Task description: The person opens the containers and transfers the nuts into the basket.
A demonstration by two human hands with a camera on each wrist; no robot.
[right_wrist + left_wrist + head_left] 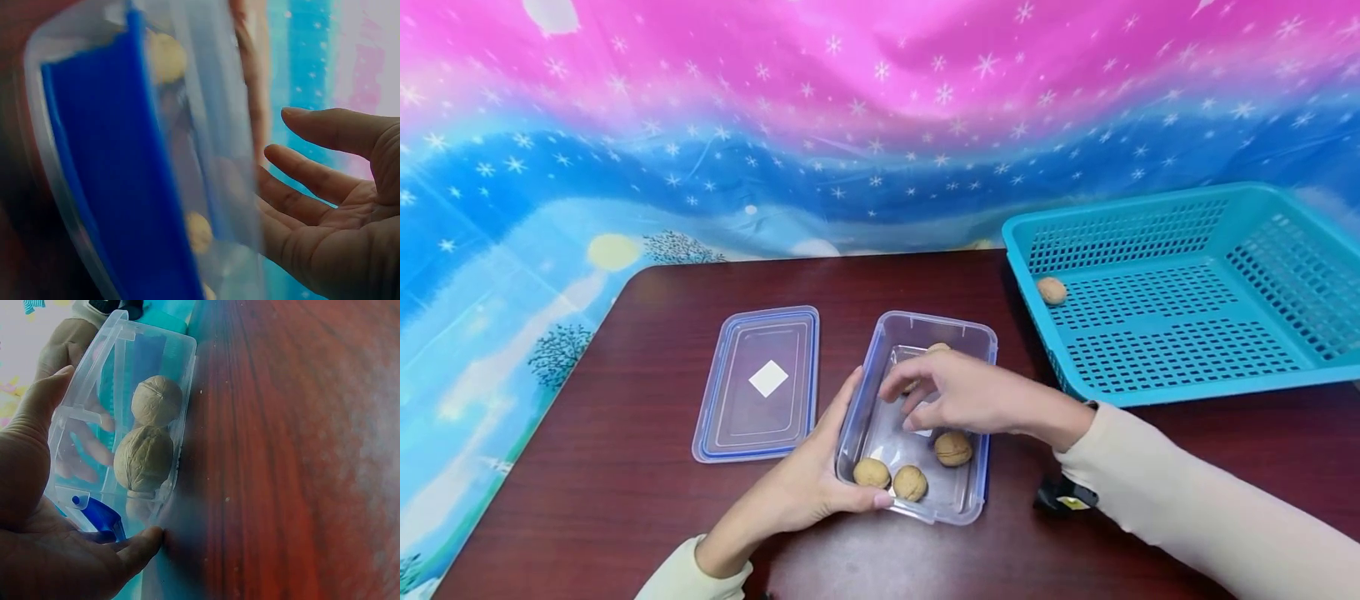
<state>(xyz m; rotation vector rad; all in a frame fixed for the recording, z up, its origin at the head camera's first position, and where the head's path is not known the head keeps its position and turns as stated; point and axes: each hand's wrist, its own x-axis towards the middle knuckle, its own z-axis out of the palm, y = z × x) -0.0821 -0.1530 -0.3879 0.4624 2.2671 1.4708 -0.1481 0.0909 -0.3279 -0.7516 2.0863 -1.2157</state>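
A clear plastic food box (977,500) with blue side latches stands on the table, lidless. My left hand (820,479) grips its near left corner, thumb along the front rim and fingers against the left wall. In the left wrist view a blue latch (103,517) shows beside the fingers. Several walnuts (952,448) lie inside, two of them by the front wall; another walnut (937,347) at the far end is partly covered by my right hand (951,390). That hand reaches over the box with bent fingers dipping inside. Its thumb and fingers stand apart in the right wrist view, with nothing between them.
Left of the box lies its clear lid (737,417) with a blue seal and a white label (768,378). At the back right stands a turquoise basket (1165,387) with one walnut (1052,291) inside. A printed cloth (850,125) hangs behind the table (587,467).
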